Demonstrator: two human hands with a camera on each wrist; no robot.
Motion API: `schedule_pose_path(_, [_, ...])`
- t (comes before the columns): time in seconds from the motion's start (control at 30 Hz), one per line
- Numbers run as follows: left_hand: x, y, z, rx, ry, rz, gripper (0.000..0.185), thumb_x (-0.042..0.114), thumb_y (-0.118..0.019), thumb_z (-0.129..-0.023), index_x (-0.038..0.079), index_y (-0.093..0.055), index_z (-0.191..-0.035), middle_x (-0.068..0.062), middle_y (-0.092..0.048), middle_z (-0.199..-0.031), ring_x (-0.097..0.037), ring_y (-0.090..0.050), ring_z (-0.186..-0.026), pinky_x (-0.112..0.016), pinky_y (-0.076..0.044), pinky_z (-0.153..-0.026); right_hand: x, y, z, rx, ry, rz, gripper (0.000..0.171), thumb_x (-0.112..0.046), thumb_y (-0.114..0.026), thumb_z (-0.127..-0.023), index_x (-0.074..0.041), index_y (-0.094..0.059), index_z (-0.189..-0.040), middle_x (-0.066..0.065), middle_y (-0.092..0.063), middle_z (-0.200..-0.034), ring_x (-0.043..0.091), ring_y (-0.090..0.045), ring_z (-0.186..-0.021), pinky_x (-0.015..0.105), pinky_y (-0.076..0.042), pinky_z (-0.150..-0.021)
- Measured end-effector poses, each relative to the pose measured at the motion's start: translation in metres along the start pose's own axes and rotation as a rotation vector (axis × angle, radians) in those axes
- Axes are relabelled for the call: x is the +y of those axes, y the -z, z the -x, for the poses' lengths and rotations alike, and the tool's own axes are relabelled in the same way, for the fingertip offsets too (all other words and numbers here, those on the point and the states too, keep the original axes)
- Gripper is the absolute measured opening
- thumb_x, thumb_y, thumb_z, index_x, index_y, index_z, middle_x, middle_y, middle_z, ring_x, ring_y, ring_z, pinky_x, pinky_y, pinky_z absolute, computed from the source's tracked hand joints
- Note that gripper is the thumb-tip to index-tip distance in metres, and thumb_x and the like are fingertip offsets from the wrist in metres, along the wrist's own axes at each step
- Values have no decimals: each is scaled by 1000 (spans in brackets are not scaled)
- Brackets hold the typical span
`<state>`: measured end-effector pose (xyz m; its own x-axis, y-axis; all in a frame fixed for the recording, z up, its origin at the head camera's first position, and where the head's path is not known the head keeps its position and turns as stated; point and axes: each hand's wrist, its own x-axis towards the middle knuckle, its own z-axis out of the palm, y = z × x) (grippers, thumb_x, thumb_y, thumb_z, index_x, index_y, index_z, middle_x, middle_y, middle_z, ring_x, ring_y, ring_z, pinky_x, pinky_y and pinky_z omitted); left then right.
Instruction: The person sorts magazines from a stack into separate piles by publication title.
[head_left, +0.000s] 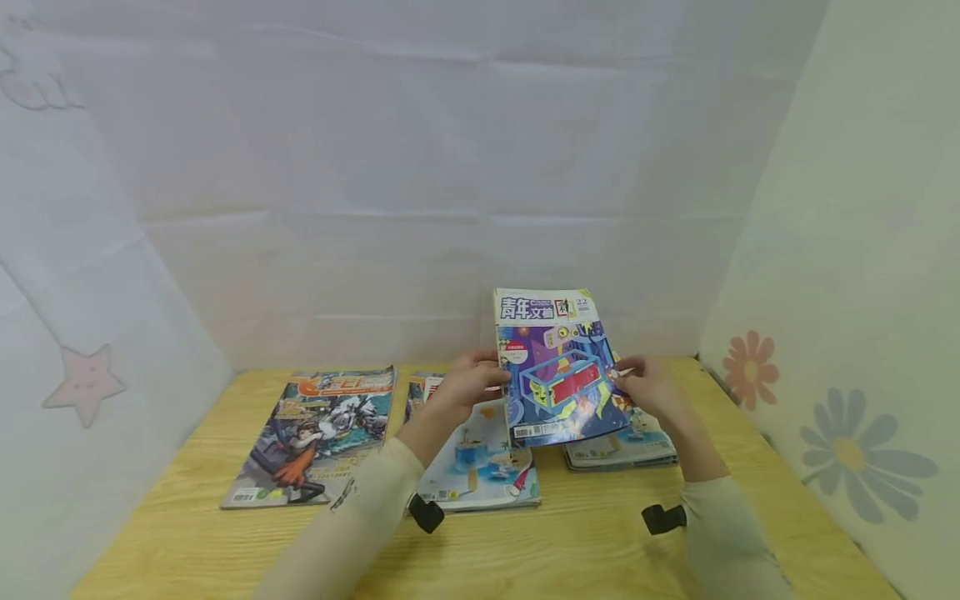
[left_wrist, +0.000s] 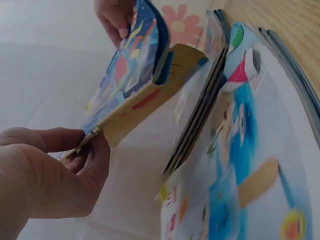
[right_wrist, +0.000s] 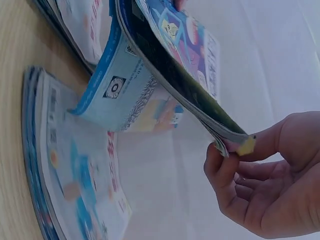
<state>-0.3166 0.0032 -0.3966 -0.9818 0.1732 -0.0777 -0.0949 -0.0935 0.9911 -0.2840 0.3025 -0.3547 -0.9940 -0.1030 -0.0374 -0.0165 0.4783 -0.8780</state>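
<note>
A purple-blue magazine (head_left: 562, 375) is held up over the table, tilted so its front cover faces me. My left hand (head_left: 468, 385) pinches its left edge between thumb and fingers. At the opposite edge, my right hand (head_left: 651, 385) grips a corner, seen closely in the right wrist view. A loose light-blue cover flap (right_wrist: 120, 85) hangs below the other pages there. Beneath the magazine are two piles with pale blue-and-white covers: a middle pile (head_left: 480, 475) near my left forearm and a right pile (head_left: 618, 452), partly hidden by the magazine.
To the left on the yellow wood-grain table (head_left: 180, 508) lies a comic-style magazine (head_left: 322, 433) with an orange title. White cloth (head_left: 375, 183) hangs behind the table. A side panel with printed flowers (head_left: 847, 454) stands along the right edge.
</note>
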Motion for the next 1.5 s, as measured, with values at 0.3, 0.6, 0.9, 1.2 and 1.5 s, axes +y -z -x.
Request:
schedule_pose_path(0.3, [-26, -51, -29, -18, 105, 103, 44, 1, -73, -90, -2, -60, -132, -13, -71, -110, -27, -71, -96, -48, -52, -96, 30, 44, -5, 104, -45, 34, 42, -11, -54, -104, 14, -50, -138, 27, -61, -115, 19, -65, -82, 31, -56, -69])
schedule_pose_path(0.6, [-61, -72, -48, 27, 207, 111, 52, -3, -78, -86, -7, -56, -133, -14, -72, -101, -25, -73, -89, -41, -58, -86, 76, 43, -20, 171, -171, -8, 40, -9, -51, -104, 17, -54, -135, 29, -60, -117, 21, -62, -82, 29, -54, -64])
schedule_pose_path(0.9, [-74, -74, -50, 46, 234, 133, 53, -7, -76, -86, -8, -54, -135, -18, -72, -100, -28, -73, -89, -34, -60, -74, 94, 35, -28, 199, -217, 5, 38, -5, -50, -101, 19, -56, -131, 32, -58, -120, 28, -61, -89, 31, -54, -66])
schedule_pose_path(1.2, [-62, -91, -51, 102, 208, -98, 37, -4, -79, -86, -7, -63, -119, -14, -70, -91, -26, -72, -79, -35, -61, -68, 93, 40, -25, 174, -235, 87, 41, -6, -47, -102, 19, -54, -133, 31, -59, -116, 26, -59, -82, 34, -51, -65])
schedule_pose_path(1.5, [-45, -74, -43, 38, 137, -371, 32, 5, -74, -93, -6, -66, -122, -13, -67, -97, -35, -70, -93, -42, -60, -79, 80, 45, -17, 132, -197, 101, 53, -13, -48, -98, 21, -44, -138, 35, -52, -129, 38, -59, -101, 46, -53, -85])
